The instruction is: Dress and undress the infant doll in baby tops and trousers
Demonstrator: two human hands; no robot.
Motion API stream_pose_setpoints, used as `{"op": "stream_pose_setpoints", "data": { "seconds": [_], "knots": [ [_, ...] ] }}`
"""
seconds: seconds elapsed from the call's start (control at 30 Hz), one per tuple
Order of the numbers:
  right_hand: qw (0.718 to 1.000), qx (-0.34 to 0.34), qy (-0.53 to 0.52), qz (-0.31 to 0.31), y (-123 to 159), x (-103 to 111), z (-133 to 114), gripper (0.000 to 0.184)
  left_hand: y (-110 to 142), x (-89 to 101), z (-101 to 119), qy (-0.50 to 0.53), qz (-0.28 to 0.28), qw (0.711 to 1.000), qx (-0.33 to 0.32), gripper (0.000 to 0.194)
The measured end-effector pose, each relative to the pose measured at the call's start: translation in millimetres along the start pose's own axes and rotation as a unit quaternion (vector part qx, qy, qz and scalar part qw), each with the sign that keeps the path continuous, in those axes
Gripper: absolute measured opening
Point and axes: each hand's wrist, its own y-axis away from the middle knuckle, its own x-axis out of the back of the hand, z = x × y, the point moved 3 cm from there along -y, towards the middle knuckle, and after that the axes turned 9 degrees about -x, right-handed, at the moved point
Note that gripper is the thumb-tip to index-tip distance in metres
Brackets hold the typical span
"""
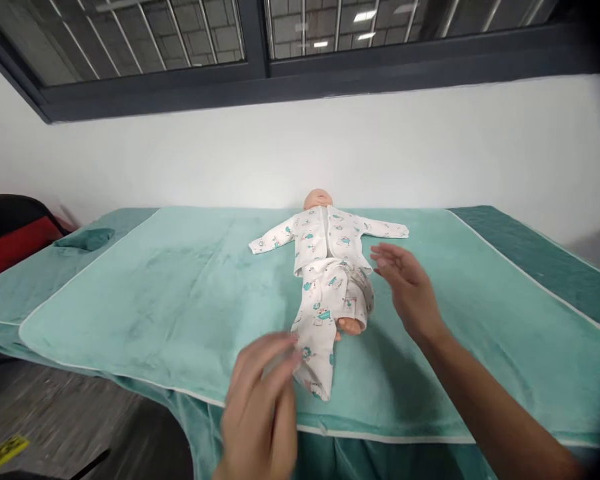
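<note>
A baby doll point(318, 199) in a white printed sleepsuit point(325, 267) lies on its back on a light teal mat point(180, 300), head towards the wall. One trouser leg is pulled long and flat; the other is bunched up with a bare foot point(351, 325) showing. My left hand point(263, 407) hovers near the long trouser leg's end, fingers stretched out, holding nothing. My right hand point(407, 287) is raised just right of the doll's hips, fingers spread and empty.
The mat lies over a table covered in darker teal cloth point(545, 260). A small folded teal cloth point(85, 238) sits at the far left. A black and red chair point(10, 233) stands left of the table. A white wall and a dark window frame are behind.
</note>
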Motion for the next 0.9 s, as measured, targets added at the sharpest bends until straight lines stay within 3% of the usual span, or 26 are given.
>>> {"op": "stream_pose_setpoints", "data": {
  "seconds": [0.1, 0.17, 0.23, 0.33, 0.43, 0.57, 0.63, 0.73, 0.77, 0.9],
  "knots": [
    [0.994, -0.082, 0.070, -0.032, -17.6, -12.9, 30.4, 0.031, -16.7, -48.0, -55.4, 0.050, -0.036, 0.985, 0.163, 0.031],
    [0.987, -0.080, 0.109, -0.086, -28.6, -20.6, 36.4, 0.030, -20.9, -75.2, -80.7, 0.127, -0.086, 0.949, 0.277, 0.036],
    [0.975, -0.052, 0.152, -0.151, -37.7, -28.3, 34.8, 0.030, -20.1, -88.4, -88.5, 0.183, -0.128, 0.915, 0.336, 0.036],
    [0.952, -0.007, 0.205, -0.226, -47.5, -36.8, 32.2, 0.031, -11.7, -81.1, -73.6, 0.210, -0.121, 0.895, 0.374, 0.035],
    [0.936, 0.017, 0.229, -0.265, -54.2, -37.4, 34.2, 0.027, 2.8, -65.7, -43.3, 0.233, -0.122, 0.885, 0.385, 0.034],
    [0.890, 0.039, 0.224, -0.396, -55.9, -30.2, 30.5, 0.026, 14.0, -62.7, -18.5, 0.282, -0.208, 0.895, 0.277, 0.031],
    [0.863, 0.036, 0.219, -0.454, -57.0, -25.0, 23.4, 0.026, 10.9, -66.1, -25.3, 0.276, -0.201, 0.907, 0.248, 0.031],
    [0.839, 0.016, 0.222, -0.497, -63.5, -23.3, 12.6, 0.025, -7.7, -72.5, -51.6, 0.192, -0.103, 0.937, 0.274, 0.022],
    [0.831, 0.008, 0.220, -0.511, -66.1, -25.9, 10.9, 0.025, -16.0, -76.8, -59.2, 0.177, -0.094, 0.940, 0.276, 0.020],
    [0.810, -0.041, 0.088, -0.578, -70.2, -47.2, 19.2, 0.023, -40.4, -98.8, -72.6, 0.221, -0.164, 0.931, 0.238, 0.021]
  ]
}}
